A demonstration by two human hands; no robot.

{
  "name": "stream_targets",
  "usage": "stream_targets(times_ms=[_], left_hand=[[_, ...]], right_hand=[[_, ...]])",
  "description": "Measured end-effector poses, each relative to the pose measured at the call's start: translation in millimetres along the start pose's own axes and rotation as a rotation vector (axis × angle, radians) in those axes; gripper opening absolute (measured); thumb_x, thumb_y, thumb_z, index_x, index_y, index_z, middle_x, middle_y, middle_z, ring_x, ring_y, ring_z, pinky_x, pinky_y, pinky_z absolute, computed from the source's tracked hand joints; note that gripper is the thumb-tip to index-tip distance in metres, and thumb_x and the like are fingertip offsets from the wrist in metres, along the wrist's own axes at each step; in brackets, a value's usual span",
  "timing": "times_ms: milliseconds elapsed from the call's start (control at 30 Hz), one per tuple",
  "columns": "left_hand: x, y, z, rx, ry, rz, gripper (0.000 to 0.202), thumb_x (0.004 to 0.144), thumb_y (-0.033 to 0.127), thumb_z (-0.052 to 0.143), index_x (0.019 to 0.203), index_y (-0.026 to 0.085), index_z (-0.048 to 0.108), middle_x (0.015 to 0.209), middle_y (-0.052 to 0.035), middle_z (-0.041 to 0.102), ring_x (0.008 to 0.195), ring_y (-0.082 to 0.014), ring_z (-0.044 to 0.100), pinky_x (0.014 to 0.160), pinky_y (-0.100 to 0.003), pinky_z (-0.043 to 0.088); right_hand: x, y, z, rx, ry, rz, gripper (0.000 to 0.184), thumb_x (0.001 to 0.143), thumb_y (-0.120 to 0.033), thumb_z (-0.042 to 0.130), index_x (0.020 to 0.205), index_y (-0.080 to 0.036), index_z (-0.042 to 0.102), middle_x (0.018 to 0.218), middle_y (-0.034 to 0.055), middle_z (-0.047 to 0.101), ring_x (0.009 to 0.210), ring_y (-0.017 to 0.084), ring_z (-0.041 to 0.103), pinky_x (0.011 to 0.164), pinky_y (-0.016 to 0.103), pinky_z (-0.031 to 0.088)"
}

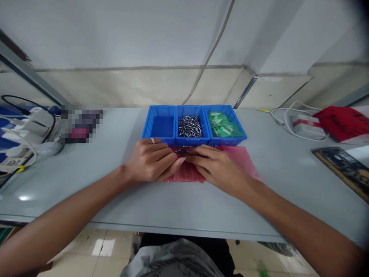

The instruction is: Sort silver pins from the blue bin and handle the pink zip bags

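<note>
Head view: left hand [154,159] and right hand [215,165], fingers curled, grip contents impossible to tell, apparently handle metal pins [183,150] on red plastic sheeting [241,157], next calling for fingertip precision.

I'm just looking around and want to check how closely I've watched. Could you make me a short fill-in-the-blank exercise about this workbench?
1. The left hand wears a silvery ____ on one finger.
2. Reddish plastic lies partly under that hand and the right hand, in front of ____ blue bins.
3. A pile of small metal pieces lies in the ____ bin of the row.
4. The packets in the right-end bin look mostly ____.

Missing words: ring; three; middle; green.
</note>
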State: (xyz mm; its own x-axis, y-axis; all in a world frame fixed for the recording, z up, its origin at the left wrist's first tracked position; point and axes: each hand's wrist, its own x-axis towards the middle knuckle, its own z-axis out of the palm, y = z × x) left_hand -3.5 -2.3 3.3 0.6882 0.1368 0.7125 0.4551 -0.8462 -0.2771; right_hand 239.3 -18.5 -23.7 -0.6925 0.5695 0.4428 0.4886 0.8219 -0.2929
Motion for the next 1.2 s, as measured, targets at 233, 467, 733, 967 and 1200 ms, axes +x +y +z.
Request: stream_targets(times_ms=[233,467,733,967,1200], left_hand=[[-2,-1,0.4,0.009,0.004,0.003,0.028,0.092,0.018,0.069,0.067,0.018,0.056,0.058,0.0036,0.061,0.051,-0.0098,0.056,0.055,-0.028,0.042],[-6,-1,2.2,0.024,-0.034,0.019,0.010,0.090,0.020,0.074,0.086,0.016,0.066,0.063,0.0040,0.066,0.053,-0.0109,0.061,0.053,-0.027,0.043],[-2,-2,2.2,0.048,-0.024,0.039,0.019,0.090,0.017,0.072,0.074,0.017,0.062,0.061,0.0039,0.066,0.051,-0.0098,0.060,0.050,-0.027,0.041],[-4,-3,1.2,0.063,-0.046,0.050,0.016,0.094,0.018,0.067,0.078,0.019,0.061,0.063,0.0051,0.067,0.053,-0.0093,0.062,0.051,-0.026,0.043],[-5,-3,1.0,0.034,-0.064,0.054,0.013,0.091,0.016,0.070,0.081,0.018,0.061,0.063,0.0037,0.066,0.053,-0.0108,0.061,0.050,-0.029,0.042]], right_hand=[[3,-10,-9,0.173,0.239,0.118,0.036,0.096,-0.003,0.058,0.125,-0.018,0.074,0.113,0.0089,0.075,0.101,0.019,0.072,0.090,0.035,0.063],[10,-19,-25,0.611,0.347,0.367,0.024,0.097,-0.014,0.066,0.114,-0.026,0.078,0.102,0.0034,0.071,0.089,0.016,0.067,0.075,0.031,0.057],[6,-23,-29,0.792,0.388,0.308,0.040,0.095,-0.007,0.067,0.124,-0.032,0.076,0.116,0.0043,0.072,0.103,0.019,0.071,0.089,0.039,0.061],[6,-26,-23,0.925,0.393,0.254,0.052,0.090,-0.004,0.072,0.133,-0.033,0.071,0.129,0.0047,0.066,0.114,0.021,0.069,0.093,0.037,0.062],[8,-26,-27,0.872,0.360,0.314,0.026,0.092,-0.017,0.078,0.116,-0.026,0.080,0.101,0.0020,0.071,0.082,0.012,0.068,0.073,0.029,0.059]])
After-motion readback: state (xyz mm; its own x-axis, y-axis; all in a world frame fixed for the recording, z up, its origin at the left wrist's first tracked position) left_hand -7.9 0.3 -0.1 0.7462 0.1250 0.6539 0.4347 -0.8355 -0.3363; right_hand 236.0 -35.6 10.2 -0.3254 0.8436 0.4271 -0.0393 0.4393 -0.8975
